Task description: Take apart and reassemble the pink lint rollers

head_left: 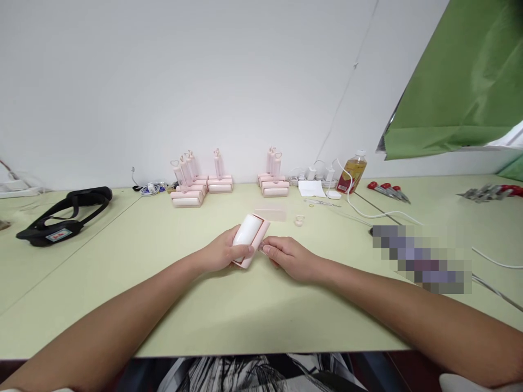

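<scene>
- 2 bare hands meet at the centre of the frame, low over the pale green table [253, 316].
- Left hand [220, 255] is closed around a white roller [247, 233], thumb across its near end. The roller lies tilted in a pink shell [250, 260], just above the tabletop.
- Right hand [291, 259] has thumb and forefinger pressed together, pinching the shell's right edge; its other fingers are curled under.
- By my reading, the step in hand is seating the roller in its shell, or working at the joint between them; which of the 2 I cannot tell.
- Any further move calls for a steady left-hand hold and a fine pull or push from the pinching fingertips.
- Just beyond the hands lie a clear plastic cover [269, 213] and a small pink heart piece [299, 220].
- 3 groups of pink rollers [219, 184] stand along the wall at upper centre.
- At left rests a black headset [67, 213]; right of centre stands a bottle [352, 173].
</scene>
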